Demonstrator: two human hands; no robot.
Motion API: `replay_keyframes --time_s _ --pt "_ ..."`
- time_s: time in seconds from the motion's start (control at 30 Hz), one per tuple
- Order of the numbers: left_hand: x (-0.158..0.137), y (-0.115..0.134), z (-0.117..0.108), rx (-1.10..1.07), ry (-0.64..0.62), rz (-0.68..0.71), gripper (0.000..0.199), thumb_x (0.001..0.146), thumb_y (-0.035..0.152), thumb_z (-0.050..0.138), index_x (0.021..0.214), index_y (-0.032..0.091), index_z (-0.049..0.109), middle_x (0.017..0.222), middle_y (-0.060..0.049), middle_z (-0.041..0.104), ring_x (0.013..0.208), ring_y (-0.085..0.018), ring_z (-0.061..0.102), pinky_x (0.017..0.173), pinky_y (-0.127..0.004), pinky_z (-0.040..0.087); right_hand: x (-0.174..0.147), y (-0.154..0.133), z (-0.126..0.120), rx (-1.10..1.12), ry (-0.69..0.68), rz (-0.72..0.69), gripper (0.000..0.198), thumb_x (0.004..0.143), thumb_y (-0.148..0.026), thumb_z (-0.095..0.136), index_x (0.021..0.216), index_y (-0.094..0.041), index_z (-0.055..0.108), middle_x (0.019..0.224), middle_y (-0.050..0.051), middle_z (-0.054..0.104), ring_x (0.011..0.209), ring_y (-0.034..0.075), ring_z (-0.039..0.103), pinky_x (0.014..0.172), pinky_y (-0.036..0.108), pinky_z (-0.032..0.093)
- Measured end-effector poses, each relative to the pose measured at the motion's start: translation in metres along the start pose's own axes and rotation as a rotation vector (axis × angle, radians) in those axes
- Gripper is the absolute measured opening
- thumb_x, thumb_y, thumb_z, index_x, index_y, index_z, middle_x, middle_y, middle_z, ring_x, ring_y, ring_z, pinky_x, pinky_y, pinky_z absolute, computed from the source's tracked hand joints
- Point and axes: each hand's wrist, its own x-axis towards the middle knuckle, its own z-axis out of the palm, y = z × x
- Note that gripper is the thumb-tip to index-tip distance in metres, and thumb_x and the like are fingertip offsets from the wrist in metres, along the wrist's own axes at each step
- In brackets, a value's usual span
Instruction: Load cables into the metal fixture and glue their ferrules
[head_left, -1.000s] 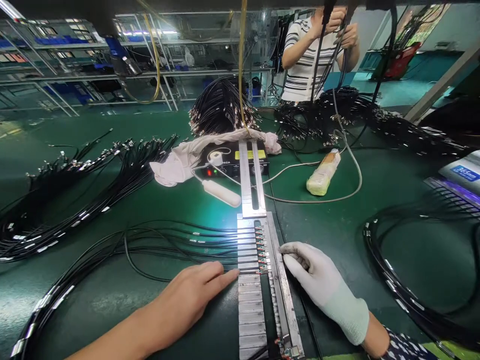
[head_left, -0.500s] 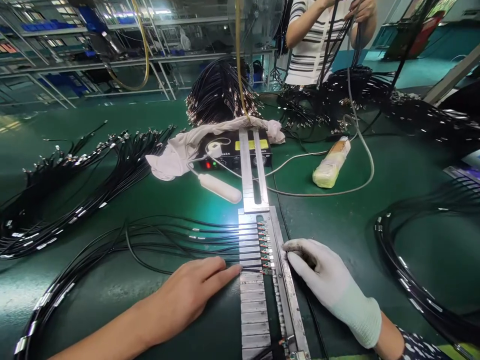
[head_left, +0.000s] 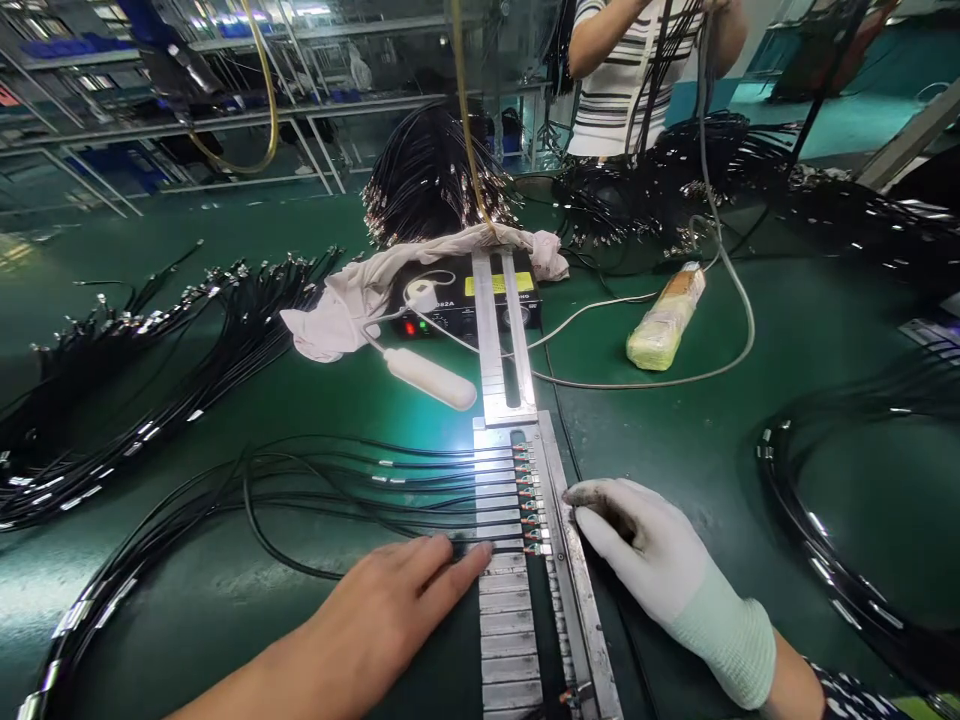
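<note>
My bare left hand (head_left: 397, 610) lies at the left of a slotted metal fixture (head_left: 510, 640), thumb and fingers close together on the lowest black cable (head_left: 504, 551) in the row. Several black cables cross the fixture's upper slots, their bared coloured wires meeting small metal connectors (head_left: 534, 520) on the right. My right hand (head_left: 652, 560) wears a white glove, dirty at the fingertips. Its thumb and forefinger are closed at the outer edge of the fixture's side rail (head_left: 574, 560); what lies between the fingertips is hidden.
Behind the fixture stands a black control box (head_left: 450, 315) draped with a pale cloth (head_left: 330, 320). A white lamp (head_left: 431, 378) lights the slots. Cable bundles (head_left: 247, 310) lie left, with a coil (head_left: 795, 520) at right. A wrapped block (head_left: 664, 320) sits nearby. Another person (head_left: 619, 90) handles cables beyond.
My left hand has shifted slightly right and down along the fixture, and the lowest connector now shows more plainly. My right hand stays at the rail. The view has tilted slightly.
</note>
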Motion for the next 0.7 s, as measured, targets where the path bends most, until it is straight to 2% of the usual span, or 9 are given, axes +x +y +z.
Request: replay_keyframes --time_s 0.17,0.37,0.43,0.53,0.63,0.7 --pt "0.002 0.0 -0.003 -0.012 -0.058 0.038 0.052 0.092 0.01 0.029 0.143 0.017 0.032 0.091 -0.005 0.06 0.075 -0.017 0.059 0.064 -0.026 0.049 0.0 0.0 0.0 -0.013 0.0 -0.006 0.018 0.095 -0.035 0.048 0.098 -0.029 0.064 0.095 -0.001 0.068 0.09 0.02 0.062 0.081 0.035 0.05" --pt "0.009 -0.01 -0.006 -0.093 -0.085 0.032 0.049 0.095 0.01 0.028 0.141 0.025 0.035 0.09 -0.003 0.058 0.074 -0.016 0.054 0.063 -0.026 0.044 0.0 0.0 -0.001 -0.028 0.008 -0.012 0.017 0.094 -0.034 0.049 0.098 -0.028 0.065 0.096 0.0 0.069 0.09 0.02 0.063 0.081 0.034 0.05" --pt "0.009 -0.01 -0.001 -0.09 -0.031 0.019 0.049 0.095 0.009 0.029 0.139 0.028 0.039 0.095 -0.003 0.057 0.079 -0.016 0.053 0.068 -0.027 0.043 0.0 0.0 -0.001 -0.031 0.004 -0.011 0.017 0.094 -0.034 0.049 0.098 -0.028 0.065 0.095 0.0 0.069 0.09 0.02 0.063 0.08 0.034 0.05" --pt "0.003 -0.002 0.014 0.008 0.118 -0.039 0.049 0.096 0.012 0.031 0.141 0.03 0.039 0.097 -0.004 0.056 0.082 -0.018 0.05 0.073 -0.03 0.039 -0.001 0.002 -0.002 -0.034 -0.01 -0.011 0.019 0.095 -0.034 0.048 0.099 -0.028 0.065 0.096 0.0 0.068 0.09 0.02 0.063 0.08 0.034 0.05" --pt "-0.007 0.009 0.035 0.061 0.166 -0.12 0.05 0.096 0.013 0.03 0.144 0.026 0.035 0.091 -0.004 0.057 0.079 -0.018 0.048 0.073 -0.032 0.035 -0.002 0.001 0.003 -0.061 0.025 0.002 0.023 0.093 -0.035 0.049 0.112 -0.029 0.06 0.091 0.001 0.067 0.084 0.02 0.063 0.076 0.034 0.05" --pt "-0.012 0.014 0.044 0.071 0.192 -0.129 0.052 0.094 0.011 0.032 0.145 0.022 0.034 0.095 -0.004 0.059 0.081 -0.019 0.048 0.074 -0.033 0.034 -0.002 -0.003 0.01 -0.158 0.067 -0.019 0.036 0.088 -0.038 0.056 0.122 -0.027 0.054 0.089 0.003 0.066 0.081 0.022 0.061 0.073 0.037 0.05"
